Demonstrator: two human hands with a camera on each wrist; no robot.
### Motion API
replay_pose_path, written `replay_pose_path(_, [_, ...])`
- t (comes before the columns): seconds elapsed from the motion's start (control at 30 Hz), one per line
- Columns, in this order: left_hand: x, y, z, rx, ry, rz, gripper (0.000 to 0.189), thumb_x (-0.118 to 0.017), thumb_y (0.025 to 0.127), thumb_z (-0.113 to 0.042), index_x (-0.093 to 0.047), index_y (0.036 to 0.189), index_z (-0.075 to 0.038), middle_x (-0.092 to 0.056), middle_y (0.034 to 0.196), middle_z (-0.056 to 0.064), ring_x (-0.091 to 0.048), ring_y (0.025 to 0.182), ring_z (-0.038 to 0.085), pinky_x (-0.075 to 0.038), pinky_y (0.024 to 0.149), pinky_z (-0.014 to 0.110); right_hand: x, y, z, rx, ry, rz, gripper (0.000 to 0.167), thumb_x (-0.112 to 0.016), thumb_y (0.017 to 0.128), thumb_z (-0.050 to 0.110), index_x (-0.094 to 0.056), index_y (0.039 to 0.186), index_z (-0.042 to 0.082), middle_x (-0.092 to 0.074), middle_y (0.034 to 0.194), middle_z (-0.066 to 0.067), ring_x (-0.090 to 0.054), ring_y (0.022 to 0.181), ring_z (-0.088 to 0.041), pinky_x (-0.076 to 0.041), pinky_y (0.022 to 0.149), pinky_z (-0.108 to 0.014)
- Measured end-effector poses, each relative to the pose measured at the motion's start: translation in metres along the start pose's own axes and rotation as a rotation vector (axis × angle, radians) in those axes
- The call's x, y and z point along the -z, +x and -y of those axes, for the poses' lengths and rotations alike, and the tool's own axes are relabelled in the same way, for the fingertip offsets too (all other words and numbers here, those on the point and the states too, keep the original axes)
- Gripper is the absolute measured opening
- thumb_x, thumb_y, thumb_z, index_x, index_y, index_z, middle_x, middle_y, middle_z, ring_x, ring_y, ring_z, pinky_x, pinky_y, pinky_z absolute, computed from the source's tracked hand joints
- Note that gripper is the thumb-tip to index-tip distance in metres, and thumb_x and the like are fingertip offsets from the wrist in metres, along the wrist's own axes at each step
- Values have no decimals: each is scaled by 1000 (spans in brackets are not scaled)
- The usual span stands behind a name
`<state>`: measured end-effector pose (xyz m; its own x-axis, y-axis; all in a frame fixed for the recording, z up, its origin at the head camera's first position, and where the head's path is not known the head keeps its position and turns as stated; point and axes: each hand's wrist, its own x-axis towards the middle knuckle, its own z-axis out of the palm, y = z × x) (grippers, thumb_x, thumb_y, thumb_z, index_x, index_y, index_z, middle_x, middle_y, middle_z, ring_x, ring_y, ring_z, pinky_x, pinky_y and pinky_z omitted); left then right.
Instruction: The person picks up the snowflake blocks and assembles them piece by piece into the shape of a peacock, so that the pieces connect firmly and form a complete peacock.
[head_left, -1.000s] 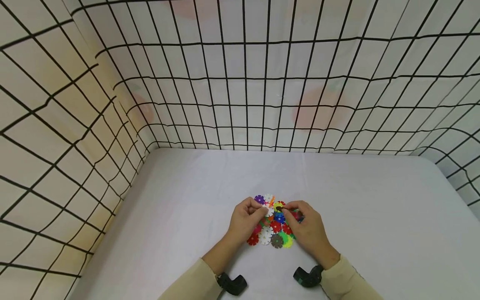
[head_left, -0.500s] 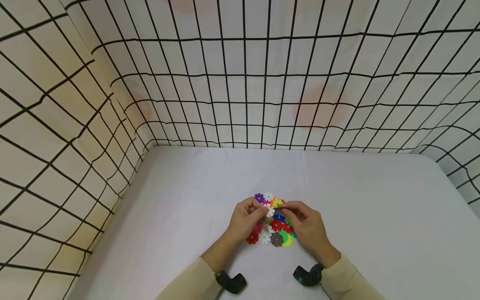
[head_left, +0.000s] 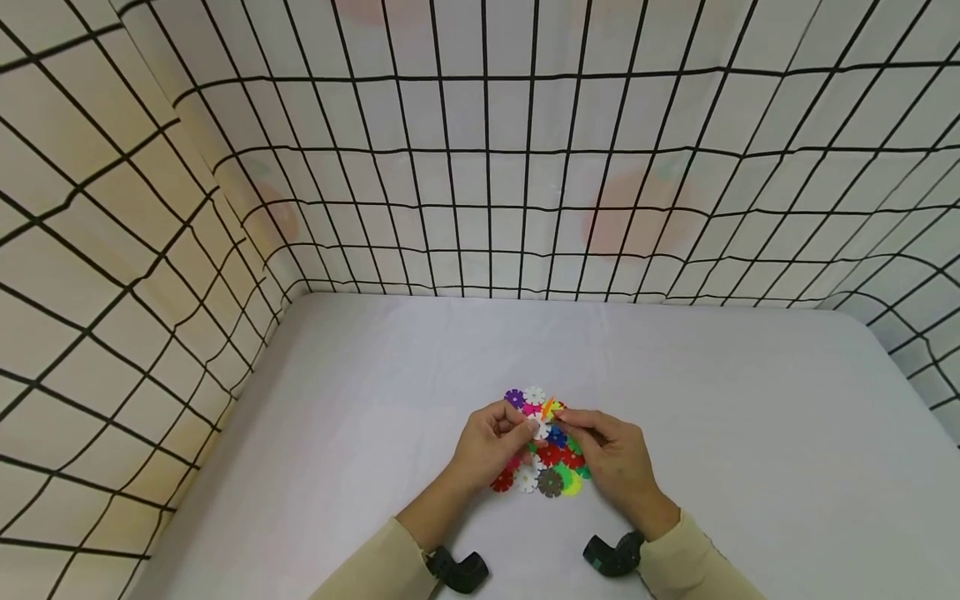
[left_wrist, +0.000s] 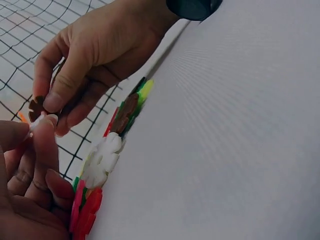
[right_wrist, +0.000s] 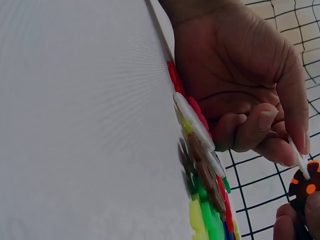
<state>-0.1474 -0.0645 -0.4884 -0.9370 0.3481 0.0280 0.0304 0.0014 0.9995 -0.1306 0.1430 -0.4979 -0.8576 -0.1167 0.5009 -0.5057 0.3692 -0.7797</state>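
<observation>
Over a pile of notched plastic snowflake discs (head_left: pixel 527 477), my left hand (head_left: pixel 480 450) pinches a white snowflake disc (head_left: pixel 541 428) between thumb and forefinger. An orange disc (head_left: pixel 548 407) stands edge-on beside the white one. My right hand (head_left: pixel 618 454) pinches a brown snowflake disc (left_wrist: pixel 36 107), its rim right at the white disc. In the right wrist view, the white disc meets the edge of the brown disc (right_wrist: pixel 300 187), and orange shows through its hole and notches. Fingers hide parts of these discs.
The pile has purple (head_left: pixel 513 398), blue (head_left: pixel 557 436), red (head_left: pixel 502 481), grey-brown (head_left: pixel 551 482) and yellow-green discs on a white-covered table (head_left: pixel 360 375). Black wire mesh (head_left: pixel 487 179) stands behind and at the sides. A dark device (head_left: pixel 459 572) sits at each wrist.
The brown disc in my right hand has turned and is mostly hidden by fingers in the head view. My right fingertips have come slightly closer to the white disc; my left hand keeps its pinch.
</observation>
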Motion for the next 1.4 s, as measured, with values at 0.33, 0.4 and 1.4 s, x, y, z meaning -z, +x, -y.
replay_pose_path(0.33, [-6,2,1,28,-44,-114,19,-64,101,-16,-58,102,1,-71,90,33,-64,59,6,-53,60,18,-3,-2,2,-69,-263,39,40,-74,93,9,-66,131,11,-70,128,-8,-62,122,-21,-55,102,-38])
replay_pose_path(0.4, [-7,3,1,48,-86,-149,16,-64,101,-14,-56,103,-1,-72,94,33,-66,61,5,-56,66,18,-3,-2,0,-110,-384,105,47,-75,93,15,-61,138,11,-65,135,-10,-53,133,-30,-50,107,-52])
replay_pose_path(1.4, [-3,3,-1,135,5,-183,29,-68,99,-27,-75,103,1,-66,75,-3,-61,69,10,-53,72,21,-4,-1,-1,-122,-112,-84,18,-66,98,3,-69,115,5,-74,105,-8,-69,83,-16,-57,74,-15])
